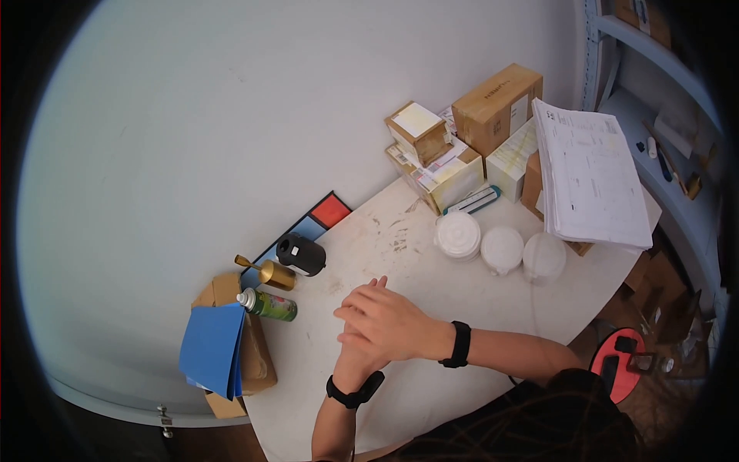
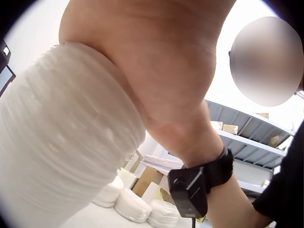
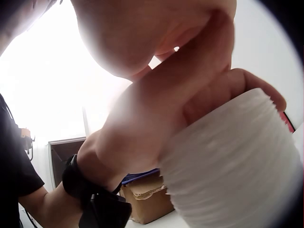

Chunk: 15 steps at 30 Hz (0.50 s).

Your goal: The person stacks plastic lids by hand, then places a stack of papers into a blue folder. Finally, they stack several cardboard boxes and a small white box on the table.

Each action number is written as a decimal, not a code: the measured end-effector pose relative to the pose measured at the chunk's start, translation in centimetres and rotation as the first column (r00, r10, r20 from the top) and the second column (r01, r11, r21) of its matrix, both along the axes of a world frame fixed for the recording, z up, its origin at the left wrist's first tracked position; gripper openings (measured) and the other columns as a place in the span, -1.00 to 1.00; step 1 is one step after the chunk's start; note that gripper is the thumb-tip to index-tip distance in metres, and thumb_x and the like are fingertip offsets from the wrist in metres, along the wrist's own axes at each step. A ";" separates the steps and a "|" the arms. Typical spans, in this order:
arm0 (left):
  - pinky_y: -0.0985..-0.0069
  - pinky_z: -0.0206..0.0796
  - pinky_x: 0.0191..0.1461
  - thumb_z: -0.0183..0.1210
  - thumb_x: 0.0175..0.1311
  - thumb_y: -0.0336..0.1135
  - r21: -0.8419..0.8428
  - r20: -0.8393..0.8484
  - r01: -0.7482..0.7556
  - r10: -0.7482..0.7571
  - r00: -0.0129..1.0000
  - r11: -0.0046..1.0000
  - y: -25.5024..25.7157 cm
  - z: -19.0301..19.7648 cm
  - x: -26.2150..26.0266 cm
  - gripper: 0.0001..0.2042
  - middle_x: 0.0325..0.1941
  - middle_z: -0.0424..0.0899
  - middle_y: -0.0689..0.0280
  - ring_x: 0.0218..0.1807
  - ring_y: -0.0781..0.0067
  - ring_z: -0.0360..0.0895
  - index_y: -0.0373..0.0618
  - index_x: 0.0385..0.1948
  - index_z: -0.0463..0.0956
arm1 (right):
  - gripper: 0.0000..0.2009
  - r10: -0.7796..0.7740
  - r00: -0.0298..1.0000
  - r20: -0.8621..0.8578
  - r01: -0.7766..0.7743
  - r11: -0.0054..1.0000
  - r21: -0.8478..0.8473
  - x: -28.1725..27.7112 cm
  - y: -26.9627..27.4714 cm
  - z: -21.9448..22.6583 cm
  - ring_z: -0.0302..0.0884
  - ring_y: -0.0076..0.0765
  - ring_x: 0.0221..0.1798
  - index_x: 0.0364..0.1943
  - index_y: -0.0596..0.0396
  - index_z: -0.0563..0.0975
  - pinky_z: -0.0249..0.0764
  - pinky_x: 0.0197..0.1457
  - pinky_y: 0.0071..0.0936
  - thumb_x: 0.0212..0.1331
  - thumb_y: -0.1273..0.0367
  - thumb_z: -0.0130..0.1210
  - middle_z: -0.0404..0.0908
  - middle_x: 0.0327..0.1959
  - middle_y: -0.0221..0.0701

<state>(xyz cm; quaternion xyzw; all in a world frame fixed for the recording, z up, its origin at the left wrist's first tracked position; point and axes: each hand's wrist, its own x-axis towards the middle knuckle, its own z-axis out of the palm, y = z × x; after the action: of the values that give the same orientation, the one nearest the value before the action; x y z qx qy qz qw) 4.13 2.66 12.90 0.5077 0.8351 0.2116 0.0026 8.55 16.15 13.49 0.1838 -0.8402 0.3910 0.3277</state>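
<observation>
My right hand (image 1: 396,323) lies across my left hand (image 1: 356,358), one over the other above the table. Beneath them stands a tall white ribbed stack of thin round pieces (image 2: 66,133), which the hands hide in the head view. In the right wrist view, the left palm rests on top of the same stack (image 3: 232,156), fingers reaching toward its far edge. The right hand's fingers stretch over the back of the left. Each wrist wears a black band, the right one (image 1: 459,344) in plain sight.
Three white round stacks (image 1: 502,250) stand to the right, before several cartons (image 1: 496,108) and a pile of papers (image 1: 593,177). At the left are a spray can (image 1: 277,306), a gold handled container (image 1: 277,275), a black cylinder (image 1: 302,255) and a blue folder (image 1: 212,346).
</observation>
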 end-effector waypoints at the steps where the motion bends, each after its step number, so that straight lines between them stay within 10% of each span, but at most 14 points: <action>1: 0.16 -0.02 0.64 0.12 0.36 -0.25 -0.010 -0.024 -0.025 0.025 0.999 1.000 0.3 0.2 0.4 -0.42 0.62 0.24 0.07 0.63 0.00 0.11 -0.09 0.45 0.37 | -0.74 0.010 0.999 -0.048 -0.009 0.999 0.039 -0.2 -1.4 -0.2 0.56 -0.09 -0.04 -0.20 0.15 0.63 0.47 0.14 -0.16 0.23 0.23 0.23 0.67 -0.17 -0.22; 8: 0.23 -0.06 0.64 0.06 0.36 -0.18 -0.190 -0.234 -0.105 0.059 0.970 0.976 0.7 0.2 0.3 -0.35 0.69 0.14 0.17 0.69 0.09 0.01 0.04 0.54 0.28 | -0.71 0.111 0.989 -0.095 -0.098 0.987 0.129 -2.3 -6.3 -3.9 0.38 -0.09 0.07 -0.09 0.07 0.51 0.30 0.26 -0.14 0.27 0.18 0.12 0.48 -0.02 -0.22; 15: 0.25 -0.09 0.65 -0.01 0.38 -0.18 -0.212 -0.122 -0.083 0.058 0.991 0.974 1.4 -1.8 -1.4 -0.36 0.70 0.11 0.16 0.71 0.08 -0.04 0.06 0.56 0.26 | -0.63 0.253 0.964 0.084 -0.226 0.942 -0.247 -3.5 -5.7 -6.0 0.16 -0.08 0.26 0.12 -0.03 0.36 0.12 0.38 -0.15 0.34 0.13 0.00 0.25 0.19 -0.21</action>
<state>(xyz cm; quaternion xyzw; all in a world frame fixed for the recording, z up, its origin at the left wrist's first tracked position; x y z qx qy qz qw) 2.74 4.11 11.09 0.4858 0.8694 0.0897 0.0024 5.09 10.49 7.47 0.2221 -0.7768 0.5344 0.2486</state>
